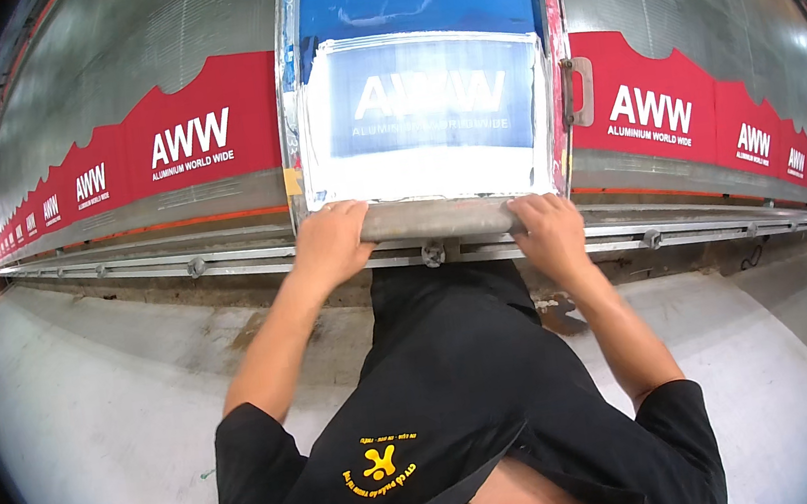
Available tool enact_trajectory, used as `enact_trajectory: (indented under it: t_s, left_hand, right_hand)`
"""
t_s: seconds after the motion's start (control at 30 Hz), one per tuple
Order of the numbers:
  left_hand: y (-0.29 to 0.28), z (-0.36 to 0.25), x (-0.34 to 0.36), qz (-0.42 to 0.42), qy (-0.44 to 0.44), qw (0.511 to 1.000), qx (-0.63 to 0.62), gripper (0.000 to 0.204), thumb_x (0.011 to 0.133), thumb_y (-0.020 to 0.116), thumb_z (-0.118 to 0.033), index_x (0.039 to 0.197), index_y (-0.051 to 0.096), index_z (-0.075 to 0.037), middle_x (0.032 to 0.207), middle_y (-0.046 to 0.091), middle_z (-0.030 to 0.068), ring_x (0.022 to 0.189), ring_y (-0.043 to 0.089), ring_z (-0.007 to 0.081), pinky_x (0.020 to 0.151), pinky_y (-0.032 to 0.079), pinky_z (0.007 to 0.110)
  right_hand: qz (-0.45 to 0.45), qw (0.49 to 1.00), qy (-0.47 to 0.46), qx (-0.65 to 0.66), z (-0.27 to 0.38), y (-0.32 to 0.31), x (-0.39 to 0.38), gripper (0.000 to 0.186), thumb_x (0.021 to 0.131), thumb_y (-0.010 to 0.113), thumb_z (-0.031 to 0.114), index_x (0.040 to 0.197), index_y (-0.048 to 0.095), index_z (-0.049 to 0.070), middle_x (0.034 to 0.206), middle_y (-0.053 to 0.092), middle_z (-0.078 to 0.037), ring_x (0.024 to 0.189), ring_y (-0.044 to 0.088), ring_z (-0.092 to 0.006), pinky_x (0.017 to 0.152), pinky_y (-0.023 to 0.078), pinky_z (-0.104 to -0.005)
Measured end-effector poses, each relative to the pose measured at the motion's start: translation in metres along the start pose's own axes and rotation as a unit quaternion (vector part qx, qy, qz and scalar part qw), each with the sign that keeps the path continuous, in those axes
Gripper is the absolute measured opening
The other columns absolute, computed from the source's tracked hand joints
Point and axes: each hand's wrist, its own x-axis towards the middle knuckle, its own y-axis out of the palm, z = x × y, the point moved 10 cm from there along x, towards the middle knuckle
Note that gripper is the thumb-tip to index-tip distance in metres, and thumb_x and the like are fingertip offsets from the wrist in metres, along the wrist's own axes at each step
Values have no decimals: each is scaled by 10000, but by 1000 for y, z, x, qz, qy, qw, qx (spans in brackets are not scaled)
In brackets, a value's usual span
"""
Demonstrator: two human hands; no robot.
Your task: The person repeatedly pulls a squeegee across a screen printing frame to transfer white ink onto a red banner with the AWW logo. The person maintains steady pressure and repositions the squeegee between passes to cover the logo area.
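A screen printing frame (286, 95) lies across the long table in front of me. Its mesh is blue at the far part (464, 3), and white ink (434, 168) covers the nearer part, with pale lettering showing through. My left hand (331, 239) is closed over the left end of the rounded grey-beige bar (435, 218) at the frame's near end. Over the right end of the same bar, my right hand (548, 226) is curled with its fingers on top. The thumbs and palms are partly hidden. On the frame's right side sits a loop-shaped handle (582, 91).
Red printed panels (197, 126) with white lettering run along the grey table top on the left, and similar ones (646, 91) on the right. A metal rail (254, 262) with several knobs follows the near edge. Below is a pale floor (120, 408) with brown stains.
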Motion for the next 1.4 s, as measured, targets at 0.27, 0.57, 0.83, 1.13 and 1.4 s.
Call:
enact_trajectory:
  t_s: [0.27,0.57,0.83,1.13,1.4]
  left_hand:
    - [-60,82,193,132,-30,990,29,750,785,728,-818,811,700,-69,809,706,139,802,709,315,710,566,449]
    - [-70,123,300,6,-12,997,79,627,803,755,-742,899,789,-124,870,745,51,867,728,269,684,581,426]
    - [-22,94,201,0,-19,997,72,547,780,798,-659,788,725,-117,838,736,43,837,732,270,708,592,447]
    - [-27,93,172,106,-31,994,12,696,738,776,-799,724,687,-108,742,689,100,725,701,300,654,559,441]
    - [-68,118,301,-27,-22,998,49,662,765,776,-752,805,752,-91,846,746,100,822,734,308,687,573,462]
  right_hand:
    - [27,993,109,-33,-76,-51,183,425,805,891,461,888,733,76,794,720,-90,712,692,-305,659,541,-435]
    - [-46,984,124,-122,-128,-36,290,517,762,898,515,874,717,44,811,700,-77,827,679,-273,720,562,-413]
    - [-122,985,34,-120,-94,-4,183,413,667,949,366,856,684,112,827,687,-40,843,667,-253,736,525,-405]
    - [2,997,66,-48,-71,-16,174,427,714,941,399,777,668,78,769,678,-78,751,666,-274,676,535,-419]
    - [-85,983,124,-105,-126,-46,278,522,764,899,530,903,745,51,843,733,-76,844,704,-253,714,570,-393]
